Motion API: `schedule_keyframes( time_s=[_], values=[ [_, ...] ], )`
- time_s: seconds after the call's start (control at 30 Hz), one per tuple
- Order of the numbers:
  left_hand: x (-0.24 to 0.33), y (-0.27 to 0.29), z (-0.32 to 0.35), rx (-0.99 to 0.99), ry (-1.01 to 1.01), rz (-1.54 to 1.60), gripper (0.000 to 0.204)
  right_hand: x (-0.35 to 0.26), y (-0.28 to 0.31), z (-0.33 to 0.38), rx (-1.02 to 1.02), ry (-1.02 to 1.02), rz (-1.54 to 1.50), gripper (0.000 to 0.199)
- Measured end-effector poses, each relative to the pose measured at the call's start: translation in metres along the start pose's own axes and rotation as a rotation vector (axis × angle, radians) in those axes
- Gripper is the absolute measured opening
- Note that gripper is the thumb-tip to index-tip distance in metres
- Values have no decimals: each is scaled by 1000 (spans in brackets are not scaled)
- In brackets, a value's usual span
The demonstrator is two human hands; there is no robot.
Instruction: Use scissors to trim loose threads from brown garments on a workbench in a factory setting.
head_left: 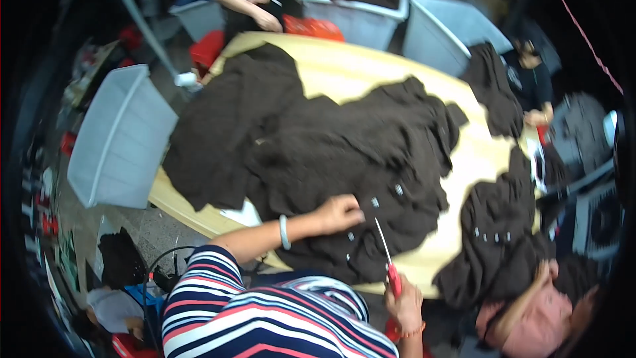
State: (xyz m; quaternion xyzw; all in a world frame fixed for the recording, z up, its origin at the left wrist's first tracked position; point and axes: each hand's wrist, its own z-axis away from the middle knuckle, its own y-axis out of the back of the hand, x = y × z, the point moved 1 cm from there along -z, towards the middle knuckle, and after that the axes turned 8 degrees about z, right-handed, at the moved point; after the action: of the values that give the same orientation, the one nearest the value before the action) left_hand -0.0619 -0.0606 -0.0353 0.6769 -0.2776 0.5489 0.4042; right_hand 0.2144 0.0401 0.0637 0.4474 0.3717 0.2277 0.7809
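A dark brown knitted garment (324, 149) lies rumpled over the middle of the table, with several small white tags or clips showing on its near right part. Over its near edge is my left hand (341, 213), fingers curled and pressed together; what they hold, if anything, is blurred. At the near table edge my right hand (405, 301) is closed round red-handled scissors (395, 280). Their thin metal blade points up and away, its tip just right of my left hand. The blade appears apart from the cloth.
The pale yellow table (331, 69) carries another dark garment (500, 225) at the right, beside a person in pink (530, 318). Other people stand at the far edge and far right. Grey plastic bins (122, 139) flank the left and far sides.
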Motion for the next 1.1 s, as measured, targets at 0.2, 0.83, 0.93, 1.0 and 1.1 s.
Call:
schedule_keyframes(
  time_s=[0.2, 0.83, 0.93, 1.0, 1.1],
  values=[
    [11, 33, 46, -205, -375, -822, 38, -2, -8, 8, -5, 122, -54, 27],
    [-2, 58, 50, -395, 175, -317, 31, 2, -9, 15, -22, 131, -86, 50],
    [0, 68, 39, -311, 238, -46, 21, -15, 3, 12, -52, 122, -78, 42],
    [-17, 71, 43, -221, 547, 203, 17, -22, 6, 9, -93, 162, -54, 34],
    [-12, 72, 43, -34, 767, 650, 18, -33, 5, 6, -123, 244, -8, 25]
  ],
)
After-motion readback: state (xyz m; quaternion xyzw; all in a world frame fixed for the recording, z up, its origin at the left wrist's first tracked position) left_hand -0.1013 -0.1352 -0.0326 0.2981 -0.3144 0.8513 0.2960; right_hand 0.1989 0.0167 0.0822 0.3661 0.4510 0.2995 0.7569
